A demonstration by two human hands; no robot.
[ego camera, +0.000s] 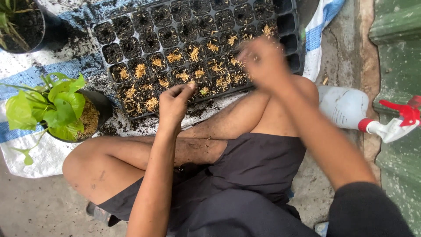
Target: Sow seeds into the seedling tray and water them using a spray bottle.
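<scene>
— Black plastic, that seed tray, and it lay on a blue-and-white cloth right in front of the person's crossed legs. Why so close?

— So both hands could reach every cell without leaning, I'd judge. The near rows were topped with pale straw-coloured shreds; the far rows showed only dark soil.

— What was the left hand doing?

— It hung over the near edge of the tray, fingertips pinched together on a small tuft of the same shreds, palm turned down so the bits would fall into a cell.

— And the right hand?

— Blurred, over the right part of the tray. I couldn't tell whether its fingers were together or apart, or whether it held anything.

— Anything else around?

— A leafy green plant in a black pot stood just beside the tray's near left corner, its soil covered with shreds too. A second dark pot sat at the far left. A white spray bottle with a red trigger lay on its side by the right knee, within reach.
</scene>
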